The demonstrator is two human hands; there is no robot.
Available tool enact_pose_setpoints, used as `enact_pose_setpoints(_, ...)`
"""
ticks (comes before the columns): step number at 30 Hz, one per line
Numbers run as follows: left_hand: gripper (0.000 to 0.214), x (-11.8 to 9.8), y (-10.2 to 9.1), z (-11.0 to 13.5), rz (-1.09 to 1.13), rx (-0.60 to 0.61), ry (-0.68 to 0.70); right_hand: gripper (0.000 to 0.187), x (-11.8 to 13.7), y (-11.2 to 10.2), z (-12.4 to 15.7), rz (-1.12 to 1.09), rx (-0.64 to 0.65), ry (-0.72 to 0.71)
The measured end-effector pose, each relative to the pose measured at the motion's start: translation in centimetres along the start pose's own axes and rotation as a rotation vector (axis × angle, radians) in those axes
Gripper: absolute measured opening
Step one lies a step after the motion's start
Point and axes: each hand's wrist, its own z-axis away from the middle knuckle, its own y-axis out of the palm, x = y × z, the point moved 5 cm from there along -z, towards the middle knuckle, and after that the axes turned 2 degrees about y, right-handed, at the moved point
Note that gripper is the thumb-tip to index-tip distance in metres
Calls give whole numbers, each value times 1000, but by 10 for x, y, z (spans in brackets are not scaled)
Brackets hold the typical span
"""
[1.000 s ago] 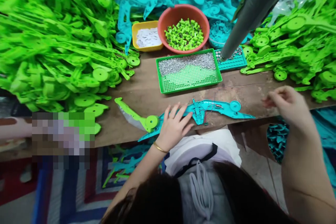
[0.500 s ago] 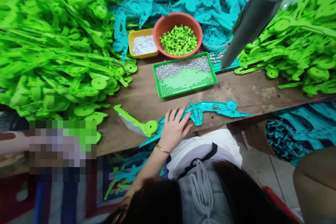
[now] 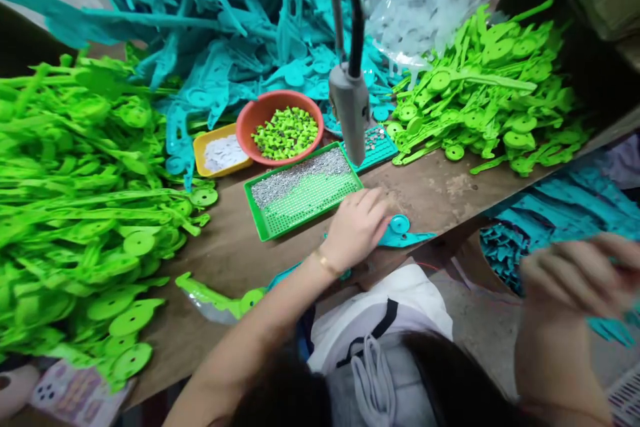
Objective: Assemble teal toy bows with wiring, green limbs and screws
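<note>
A long turquoise plastic part (image 3: 410, 239) lies along the table's front edge, joined at its left end to a green arm with a clear curved piece (image 3: 215, 303). My left hand (image 3: 357, 227) rests over the middle of the turquoise part with bent fingers closed on it; the hand and forearm cover much of the part. My right hand (image 3: 580, 273) is raised off the table at the right, its fingers curled and somewhat blurred. Whatever the right fingers may hold is hidden.
A green tray of small metal pieces (image 3: 265, 230), an orange bowl (image 3: 245, 130), a yellow tub (image 3: 203, 163) and a turquoise tray (image 3: 385, 153) stand behind. A grey electric screwdriver (image 3: 349, 113) hangs above. Heaps of green parts (image 3: 100, 213) and turquoise parts (image 3: 280, 33) surround them.
My left hand has gone from spread to bent fingers and moved right along the part. My right hand has come into view. The view has swung, so the table appears tilted.
</note>
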Motion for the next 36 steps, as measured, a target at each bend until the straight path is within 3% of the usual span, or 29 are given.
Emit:
enact_pose_setpoints(2, 29, 2, 26, -69, 38, 117, 0, 26, -15, 22, 2, -321, 175, 72)
enact_pose_setpoints(5, 26, 15, 62, -155, 17, 174, -218, 23, -40, 56, 8, -674, 442, 256)
enact_pose_setpoints(7, 30, 21, 76, -191, -14, 147, -304, 20, -53, 64, 7, -776, 494, 332)
enact_pose_setpoints(10, 31, 26, 84, -213, -45, 135, -335, 17, -63, 63, 1, -874, 501, 393)
enact_pose_setpoints(13, 30, 30, 72, -210, -73, 116, -316, 20, -59, 56, -10, -910, 509, 404)
enact_pose_setpoints(16, 32, 31, 40, -194, -101, 5, -233, 29, -52, 49, -25, -855, 491, 380)
enact_pose_setpoints(19, 33, 27, 7, -171, -149, -106, -167, 29, -50, 47, -40, -711, 408, 338)
enact_pose_setpoints(21, 32, 17, -4, -153, -176, -72, -88, 22, -48, 48, -48, -552, 333, 247)
enact_pose_setpoints(23, 30, 1, -6, -136, -175, -4, 46, 32, -45, 58, -48, -315, 334, 148)
enact_pose_setpoints(27, 28, -28, 3, -106, -72, 31, 234, 38, -44, 98, -29, 107, 618, 107)
enact_pose_setpoints(29, 29, -31, 8, -95, 16, 8, 223, 38, -44, 113, -19, 124, 707, 115)
enact_pose_setpoints(32, 38, -29, 5, -78, 196, -38, 152, 41, -46, 119, -10, 50, 722, 162)
enact_pose_setpoints(36, 39, -38, -12, -50, 475, -42, 141, 39, -41, 109, -15, -93, 531, 197)
